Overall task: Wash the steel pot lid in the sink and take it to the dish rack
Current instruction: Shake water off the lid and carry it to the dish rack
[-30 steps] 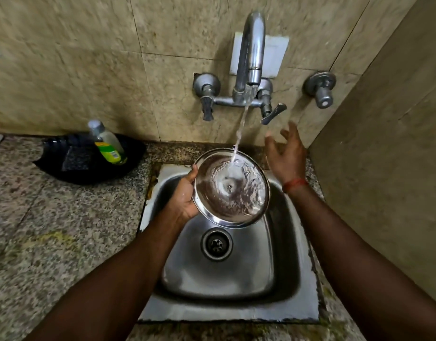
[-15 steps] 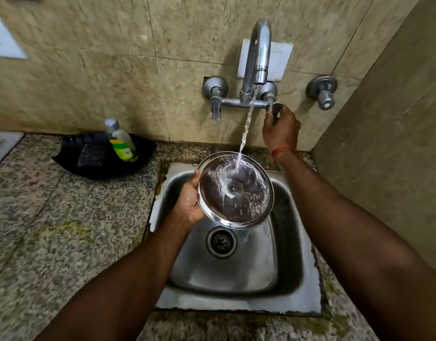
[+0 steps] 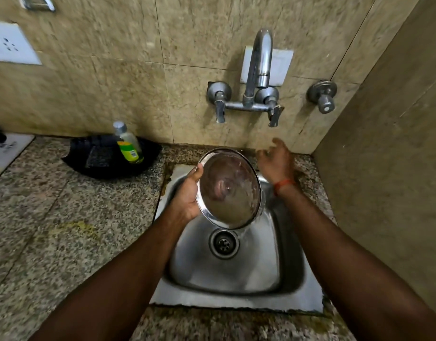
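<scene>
From the head camera, the steel pot lid [image 3: 230, 190] is held tilted over the back half of the sink [image 3: 236, 299], its hollow underside turned toward the viewer, wet, with water running off its lower right edge toward the drain [image 3: 224, 243]. The left hand [image 3: 187, 195] grips it at the left rim: the thumb lies over the front edge near the top left, the palm sits against the rim, and the remaining fingers are hidden behind the lid. The right hand [image 3: 276, 161] is just beside the lid's upper right edge, not touching it as far as I can see, fingers loosely spread and curled, holding nothing; it is blurred. A red thread [image 3: 283, 184] circles that wrist.

The wall tap [image 3: 258, 77] stands above, no stream falling from its spout. On the granite counter [image 3: 64, 242] to the left, a clear bottle [image 3: 128, 143] with a green and yellow label leans in a black tray [image 3: 108, 166]; the label's writing is too small to read. A white card [image 3: 7, 148] at the far left carries print, also illegible.
</scene>
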